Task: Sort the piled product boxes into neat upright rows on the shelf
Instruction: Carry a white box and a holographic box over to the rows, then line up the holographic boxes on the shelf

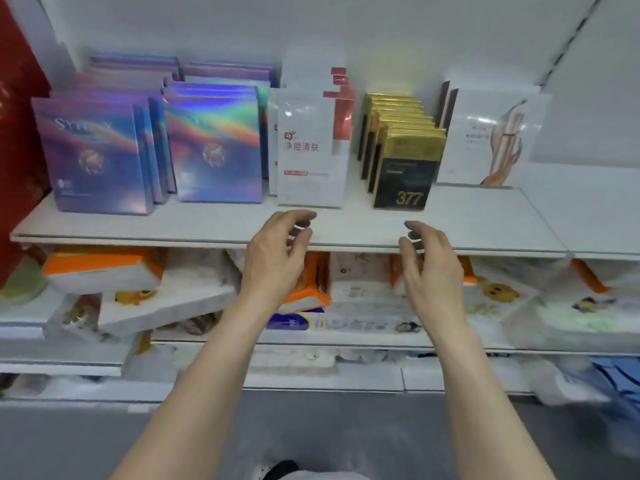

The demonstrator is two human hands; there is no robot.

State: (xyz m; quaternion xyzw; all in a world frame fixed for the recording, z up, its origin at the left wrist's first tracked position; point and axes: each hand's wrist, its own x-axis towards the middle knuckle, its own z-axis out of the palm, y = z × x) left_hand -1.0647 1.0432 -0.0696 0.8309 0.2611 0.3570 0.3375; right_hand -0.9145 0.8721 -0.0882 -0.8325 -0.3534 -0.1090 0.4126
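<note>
- Five rows of product boxes are seen standing upright on the white shelf. Each row runs from the front to the back.
- At the far left, shiny purple-blue boxes are lined up. A rainbow shine and a round gold mark are seen on the front one.
- A second rainbow row of the same kind is set just beside them.
- Next, near the middle, tall white and red boxes are stood in a row. Red writing is printed on the front one.
- To their right, narrow gold and black boxes are lined up. "377" is printed in gold on the front one.
- At the far right, white boxes with a shiny cover are stood further back. A tan and brown picture is shown on them.
- The left hand is held at the front edge of the shelf, just below the white and red boxes. Its grip is loose, the fingers are gently curled, and nothing is held in it.
- The right hand is held below the gold and black boxes. Its grip is loose and half open too, and nothing is held.
- The two hands are apart, and no box is touched by either.
- On the lower shelf, soft white and orange packs are piled at odd angles.
- A big red thing is seen at the far left edge.
</note>
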